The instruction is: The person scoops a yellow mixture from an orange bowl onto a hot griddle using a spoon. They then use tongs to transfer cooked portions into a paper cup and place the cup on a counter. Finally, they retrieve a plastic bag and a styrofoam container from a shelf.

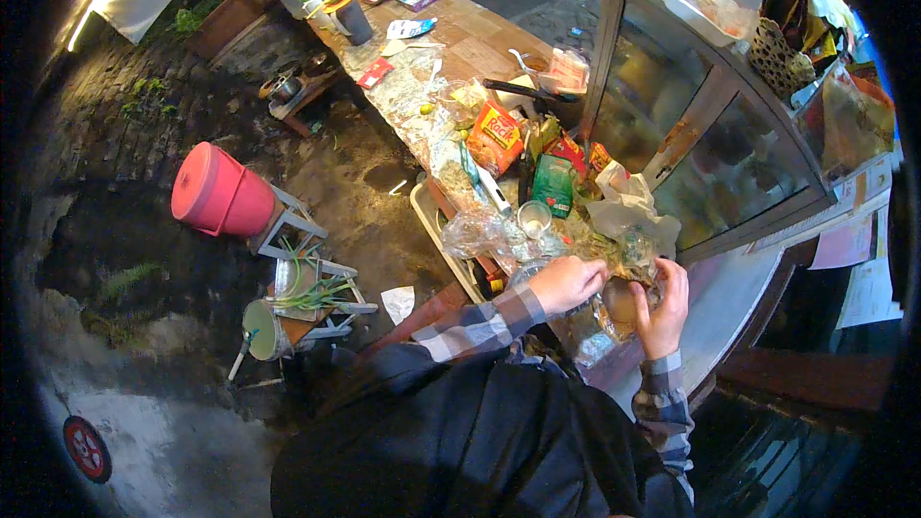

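Both my hands are over the near end of a cluttered wooden table [489,25]. My left hand [572,283] has its fingers bent together beside a clear plastic bag [637,248]; whether it pinches anything is too small to tell. My right hand [662,298] has thumb and fingers curved around the side of crumpled plastic and a small round brownish container [620,302]; its grip is unclear. Just beyond lie a clear plastic cup [534,219], a green packet [552,185], an orange Racik seasoning packet [496,137] and a crumpled pale bag [619,191].
A glass-fronted wooden cabinet [669,97] borders the table on the right. A white-handled tool [494,191] and a clear plastic bag [471,232] lie left of the cup. On the floor side stand a lidded pink bucket [223,191] and stools with green leaves [309,293].
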`<control>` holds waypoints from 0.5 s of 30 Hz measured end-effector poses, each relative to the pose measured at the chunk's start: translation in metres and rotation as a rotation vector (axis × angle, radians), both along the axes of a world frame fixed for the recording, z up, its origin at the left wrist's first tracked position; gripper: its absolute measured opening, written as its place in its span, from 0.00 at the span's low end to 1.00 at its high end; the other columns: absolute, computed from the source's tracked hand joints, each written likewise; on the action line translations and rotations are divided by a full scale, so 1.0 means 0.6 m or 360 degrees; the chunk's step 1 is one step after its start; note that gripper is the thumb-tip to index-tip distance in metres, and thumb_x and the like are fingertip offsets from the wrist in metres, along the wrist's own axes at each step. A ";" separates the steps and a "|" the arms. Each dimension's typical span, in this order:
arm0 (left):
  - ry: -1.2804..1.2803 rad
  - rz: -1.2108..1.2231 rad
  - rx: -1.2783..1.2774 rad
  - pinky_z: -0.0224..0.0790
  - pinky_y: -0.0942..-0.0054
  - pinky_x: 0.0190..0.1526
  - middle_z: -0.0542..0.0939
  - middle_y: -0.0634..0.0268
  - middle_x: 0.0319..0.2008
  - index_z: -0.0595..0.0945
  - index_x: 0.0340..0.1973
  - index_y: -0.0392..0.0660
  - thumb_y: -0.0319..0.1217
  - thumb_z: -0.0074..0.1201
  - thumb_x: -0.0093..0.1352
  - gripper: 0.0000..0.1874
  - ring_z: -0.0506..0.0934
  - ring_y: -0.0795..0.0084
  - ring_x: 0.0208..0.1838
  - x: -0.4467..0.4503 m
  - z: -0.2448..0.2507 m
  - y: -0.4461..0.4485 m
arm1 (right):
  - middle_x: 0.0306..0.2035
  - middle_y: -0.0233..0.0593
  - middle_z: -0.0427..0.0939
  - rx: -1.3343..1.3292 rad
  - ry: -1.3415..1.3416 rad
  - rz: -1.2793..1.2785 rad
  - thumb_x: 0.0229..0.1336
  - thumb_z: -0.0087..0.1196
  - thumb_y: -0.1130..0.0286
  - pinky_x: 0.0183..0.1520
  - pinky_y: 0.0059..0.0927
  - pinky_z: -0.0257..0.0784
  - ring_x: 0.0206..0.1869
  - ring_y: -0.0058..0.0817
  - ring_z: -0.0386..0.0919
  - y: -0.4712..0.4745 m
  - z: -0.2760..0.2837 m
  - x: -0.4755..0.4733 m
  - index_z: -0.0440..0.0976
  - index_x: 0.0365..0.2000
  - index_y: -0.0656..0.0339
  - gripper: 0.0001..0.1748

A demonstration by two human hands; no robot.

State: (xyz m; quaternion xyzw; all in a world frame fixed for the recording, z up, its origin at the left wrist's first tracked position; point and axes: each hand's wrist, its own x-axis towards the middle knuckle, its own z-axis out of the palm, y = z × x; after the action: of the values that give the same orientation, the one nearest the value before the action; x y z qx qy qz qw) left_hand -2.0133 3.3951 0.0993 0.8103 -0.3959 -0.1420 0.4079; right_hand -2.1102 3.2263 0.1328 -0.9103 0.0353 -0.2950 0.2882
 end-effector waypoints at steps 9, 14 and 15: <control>-0.0039 -0.0168 -0.0148 0.64 0.55 0.26 0.74 0.50 0.18 0.74 0.26 0.40 0.34 0.50 0.61 0.09 0.74 0.47 0.24 -0.013 0.037 -0.002 | 0.33 0.43 0.74 0.0408 0.0296 -0.0269 0.45 0.50 0.83 0.40 0.26 0.68 0.36 0.35 0.74 -0.019 0.036 -0.029 0.75 0.31 0.64 0.10; 0.0163 -0.0354 -0.0210 0.65 0.58 0.26 0.74 0.51 0.18 0.73 0.27 0.40 0.32 0.50 0.61 0.08 0.75 0.49 0.25 -0.036 0.064 0.014 | 0.30 0.42 0.74 0.0493 0.0010 -0.0365 0.37 0.46 0.85 0.39 0.27 0.69 0.35 0.32 0.74 -0.006 0.043 -0.073 0.75 0.28 0.65 0.14; 0.0213 -0.0396 -0.0238 0.66 0.57 0.27 0.75 0.51 0.19 0.73 0.27 0.40 0.32 0.50 0.60 0.08 0.75 0.49 0.26 -0.042 0.073 0.020 | 0.30 0.42 0.74 0.0523 -0.0016 -0.0406 0.37 0.46 0.85 0.40 0.27 0.69 0.36 0.32 0.74 0.002 0.046 -0.085 0.75 0.28 0.66 0.14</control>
State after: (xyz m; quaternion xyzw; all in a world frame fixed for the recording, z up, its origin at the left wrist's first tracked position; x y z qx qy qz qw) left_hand -2.0386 3.4071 0.1432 0.7112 -0.4746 -0.2152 0.4719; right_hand -2.1612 3.2274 0.1604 -0.8377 0.1966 -0.3239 0.3933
